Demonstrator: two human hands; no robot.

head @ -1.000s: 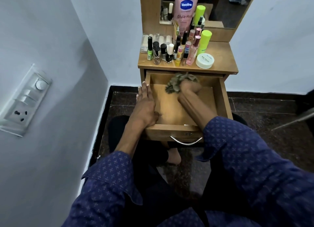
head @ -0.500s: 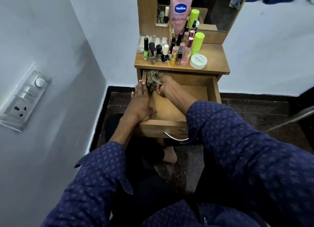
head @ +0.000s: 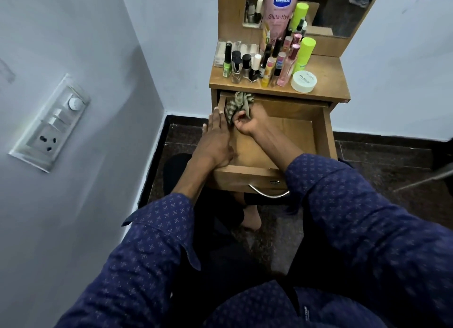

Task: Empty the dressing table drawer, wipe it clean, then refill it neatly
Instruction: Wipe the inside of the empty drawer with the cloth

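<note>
Head view: the drawer (head: 291,141) is pulled out below the dressing table top (head: 326,75). At its ten-o'clock corner a checked cloth (head: 239,104) is gripped by the right hand (head: 250,121) — fingers curled round it. The left hand (head: 215,141) is laid flat, fingers straight, along the nine-o'clock wall — bottles (head: 267,62) are crowded at twelve o'clock.

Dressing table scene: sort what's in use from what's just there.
In use: drawer, cloth, right hand gripping it, left hand resting on the drawer's side, bottles and round tub awaiting refill.
Just there: mirror, wall switchboard.
</note>
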